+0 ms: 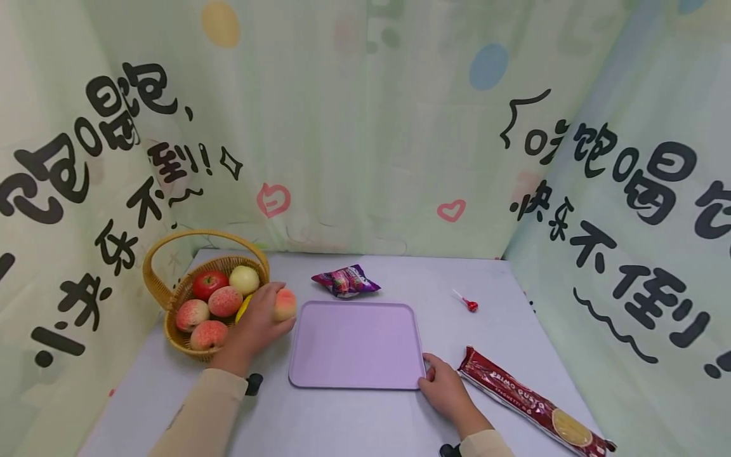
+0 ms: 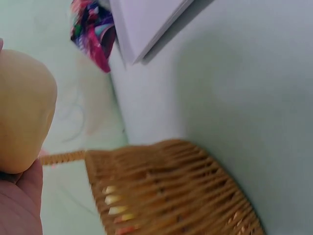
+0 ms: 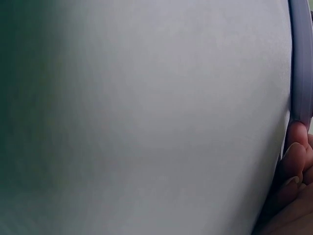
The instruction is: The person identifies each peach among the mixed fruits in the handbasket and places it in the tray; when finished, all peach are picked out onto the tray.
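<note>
My left hand grips a peach beside the right rim of the wicker basket, partly covering a yellow fruit. In the left wrist view the peach shows large and pale orange, held above the woven basket side. Inside the basket lie a red apple, a pale round fruit and several pink peaches. My right hand holds the lower right edge of a flat lilac tray. Curled fingers meet the tray rim in the right wrist view.
Behind the tray lies a purple snack bag. A red lollipop is at the right, and a long dark-red spaghetti packet lies slantwise beyond my right hand. Printed curtains enclose the white table.
</note>
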`<action>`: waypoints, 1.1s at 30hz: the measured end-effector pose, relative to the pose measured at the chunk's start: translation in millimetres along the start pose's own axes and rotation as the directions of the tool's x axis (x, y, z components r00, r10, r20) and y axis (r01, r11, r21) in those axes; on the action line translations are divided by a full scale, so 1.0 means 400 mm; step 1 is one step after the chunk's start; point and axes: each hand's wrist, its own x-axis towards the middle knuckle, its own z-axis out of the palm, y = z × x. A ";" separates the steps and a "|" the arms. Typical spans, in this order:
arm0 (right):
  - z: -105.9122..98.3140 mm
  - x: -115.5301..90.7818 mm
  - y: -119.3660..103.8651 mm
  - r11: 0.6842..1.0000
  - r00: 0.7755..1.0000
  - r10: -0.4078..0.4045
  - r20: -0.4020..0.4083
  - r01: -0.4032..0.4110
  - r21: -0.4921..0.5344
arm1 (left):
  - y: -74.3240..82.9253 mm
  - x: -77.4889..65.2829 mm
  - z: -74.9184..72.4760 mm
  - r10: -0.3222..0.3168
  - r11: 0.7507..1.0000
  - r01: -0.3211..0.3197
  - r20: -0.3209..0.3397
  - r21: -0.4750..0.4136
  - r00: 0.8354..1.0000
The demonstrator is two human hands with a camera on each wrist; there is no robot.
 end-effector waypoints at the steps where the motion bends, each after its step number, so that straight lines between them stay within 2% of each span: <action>1: 0.000 0.000 0.000 1.000 1.000 0.003 0.000 -0.003 0.000 | 0.003 0.003 0.007 -0.005 1.000 0.004 0.010 0.003 1.000; 3: -0.001 -0.001 0.000 1.000 1.000 -0.009 -0.002 0.009 -0.003 | 0.005 0.009 0.024 -0.007 1.000 0.007 0.022 0.014 1.000; 11: -0.006 -0.002 0.001 1.000 0.999 0.027 0.025 -0.027 0.006 | 0.010 0.028 0.075 -0.030 0.999 0.030 0.054 -0.010 0.998; 18: -0.001 0.002 0.006 1.000 1.000 -0.007 0.017 0.007 0.019 | 0.010 0.039 0.101 -0.068 0.998 0.068 0.120 0.006 0.990; 27: 0.002 -0.002 0.000 1.000 1.000 -0.015 0.008 0.015 0.018 | 0.011 0.044 0.123 -0.027 1.000 0.026 0.169 0.006 0.985; 30: 0.001 -0.002 -0.002 1.000 1.000 -0.007 0.009 0.007 0.022 | 0.009 0.047 0.134 -0.028 1.000 0.027 0.173 0.005 0.985; 33: -0.002 -0.002 -0.001 1.000 1.000 0.000 0.011 0.000 0.022 | 0.008 0.053 0.148 -0.002 1.000 0.001 0.173 0.005 0.985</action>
